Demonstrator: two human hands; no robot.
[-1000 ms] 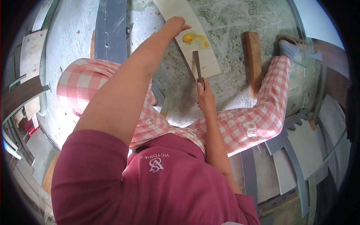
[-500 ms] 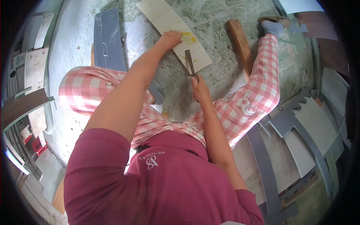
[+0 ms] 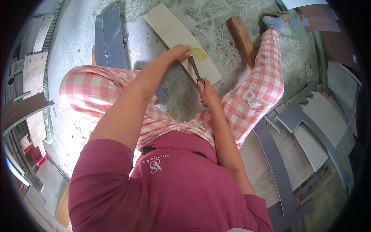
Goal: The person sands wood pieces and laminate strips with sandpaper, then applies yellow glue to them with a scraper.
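My right hand (image 3: pixel 208 94) is closed around the handle of a dark-bladed tool (image 3: pixel 194 67), whose blade points up and left over a pale board (image 3: pixel 176 31). Near the blade's tip, my left hand (image 3: pixel 179 52) is closed at the board, fingertips together; what they hold is too small to tell. A yellow smear (image 3: pixel 201 53) marks the board just right of those fingers. The board lies slanted on the floor between my legs.
To the left lies a dark grey panel (image 3: pixel 109 40). A brown wooden block (image 3: pixel 242 38) rests beside my outstretched right leg. Grey and white offcuts (image 3: pixel 309 145) are piled at the lower right. A ribbed hose (image 3: pixel 47 69) runs down the left side.
My left hand has moved down the board toward the blade. The board and its smear appear lower in view, and the tool's blade has shifted slightly downward.
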